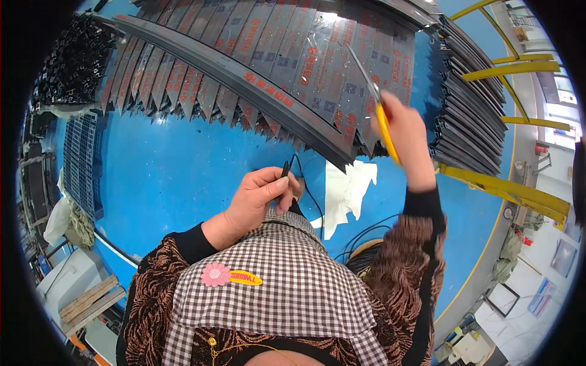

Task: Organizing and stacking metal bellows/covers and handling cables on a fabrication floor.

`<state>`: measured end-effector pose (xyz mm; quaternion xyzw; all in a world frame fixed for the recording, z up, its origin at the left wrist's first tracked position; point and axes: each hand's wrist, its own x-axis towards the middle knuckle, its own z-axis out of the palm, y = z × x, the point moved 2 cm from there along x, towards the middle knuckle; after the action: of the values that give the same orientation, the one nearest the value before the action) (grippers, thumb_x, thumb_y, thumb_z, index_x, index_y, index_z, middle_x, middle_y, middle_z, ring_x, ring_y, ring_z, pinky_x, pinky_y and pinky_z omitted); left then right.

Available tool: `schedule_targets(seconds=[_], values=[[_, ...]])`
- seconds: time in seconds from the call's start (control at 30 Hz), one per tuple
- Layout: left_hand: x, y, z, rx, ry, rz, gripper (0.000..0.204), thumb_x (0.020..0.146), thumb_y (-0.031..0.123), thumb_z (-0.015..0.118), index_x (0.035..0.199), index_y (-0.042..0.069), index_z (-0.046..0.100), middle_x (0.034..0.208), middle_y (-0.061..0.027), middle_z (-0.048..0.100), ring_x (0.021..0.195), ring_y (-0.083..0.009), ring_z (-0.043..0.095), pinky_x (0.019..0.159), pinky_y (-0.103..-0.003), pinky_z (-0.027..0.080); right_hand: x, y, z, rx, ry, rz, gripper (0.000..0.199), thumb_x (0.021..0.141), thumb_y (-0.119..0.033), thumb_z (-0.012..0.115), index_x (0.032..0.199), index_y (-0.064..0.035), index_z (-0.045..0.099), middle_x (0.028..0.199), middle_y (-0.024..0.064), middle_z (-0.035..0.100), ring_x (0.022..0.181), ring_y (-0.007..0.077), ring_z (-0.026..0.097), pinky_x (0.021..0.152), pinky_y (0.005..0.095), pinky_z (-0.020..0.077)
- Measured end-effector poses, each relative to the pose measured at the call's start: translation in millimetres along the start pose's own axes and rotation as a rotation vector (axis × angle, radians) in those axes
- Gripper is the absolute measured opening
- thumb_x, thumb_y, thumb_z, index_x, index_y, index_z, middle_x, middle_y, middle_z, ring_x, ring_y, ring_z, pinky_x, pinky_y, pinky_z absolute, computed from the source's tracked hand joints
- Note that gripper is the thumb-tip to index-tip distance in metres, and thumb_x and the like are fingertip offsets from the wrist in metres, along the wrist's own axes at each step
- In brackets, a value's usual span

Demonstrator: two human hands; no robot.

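Observation:
My left hand point(256, 194) is closed in front of the checked apron, pinching the end of a thin black rubber strip point(285, 169) between thumb and fingers. A black cord point(312, 198) loops up beside that hand; whether it is the same piece I cannot tell. My right hand point(404, 137), raised to the right, grips scissors point(370, 85) with yellow handles. Their blades point up and left, over the film-covered profiles, and look closed together. Nearest to both hands lies a long dark metal profile point(244, 79) with a mitred end, set slantwise across the others.
Rows of dark profiles point(329, 55) with pointed ends cover the far side. More are stacked on yellow rack arms point(513, 68) at the right. A torn white sheet point(345, 198) lies on the blue floor point(177, 165). Black coiled cord point(364, 259) sits by my right forearm.

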<state>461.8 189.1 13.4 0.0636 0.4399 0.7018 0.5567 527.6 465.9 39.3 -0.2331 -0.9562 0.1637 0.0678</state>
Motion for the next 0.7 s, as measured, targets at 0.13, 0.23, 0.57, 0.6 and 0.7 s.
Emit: schedule_targets(seconds=[0.13,0.23,0.57,0.6,0.7], values=[[7,-2,10,0.041,-0.003,0.057,0.018,0.094,0.015,0.052,0.098,0.0,0.061,0.075,-0.0088,0.06,0.065,-0.0158,0.056,0.06,-0.024,0.043,60,39,50,-0.286,-0.033,0.152,0.036,0.081,-0.028,0.062,0.115,-0.0144,0.059,0.088,0.0132,0.067,0.071,0.0343,0.062,0.063,0.04,0.0487],[12,-4,17,0.086,-0.003,0.097,0.019,0.094,0.016,0.052,0.099,0.001,0.061,0.082,-0.0098,0.061,0.073,-0.0178,0.06,0.064,-0.025,0.046,53,43,62,-0.138,0.285,-0.066,0.028,0.082,-0.018,0.06,0.109,-0.0097,0.063,0.109,0.0141,0.062,0.085,0.0342,0.061,0.074,0.0376,0.0496],[23,15,51,0.142,-0.158,0.08,0.015,0.084,0.005,0.061,0.099,0.003,0.063,0.099,-0.0087,0.062,0.091,-0.0209,0.06,0.078,-0.031,0.048,-152,-99,45,1.642,0.091,0.369,0.032,0.091,-0.005,0.049,0.122,0.0024,0.053,0.099,0.0081,0.058,0.078,0.0139,0.052,0.069,0.0243,0.043],[28,13,52,0.29,-0.189,0.078,0.017,0.083,0.004,0.062,0.099,0.003,0.063,0.1,-0.0083,0.062,0.091,-0.0203,0.06,0.078,-0.031,0.048,-164,-88,49,1.589,0.106,0.42,0.032,0.089,-0.005,0.051,0.121,0.0013,0.055,0.096,0.0078,0.057,0.074,0.0139,0.051,0.066,0.0245,0.0421],[56,10,44,0.732,-0.269,0.085,0.021,0.079,0.002,0.064,0.1,0.003,0.064,0.101,-0.0071,0.062,0.091,-0.0186,0.059,0.08,-0.031,0.048,-180,-38,45,0.87,0.153,0.105,0.032,0.084,-0.004,0.057,0.116,-0.0035,0.06,0.088,0.0066,0.055,0.067,0.0144,0.049,0.061,0.0249,0.0397]])
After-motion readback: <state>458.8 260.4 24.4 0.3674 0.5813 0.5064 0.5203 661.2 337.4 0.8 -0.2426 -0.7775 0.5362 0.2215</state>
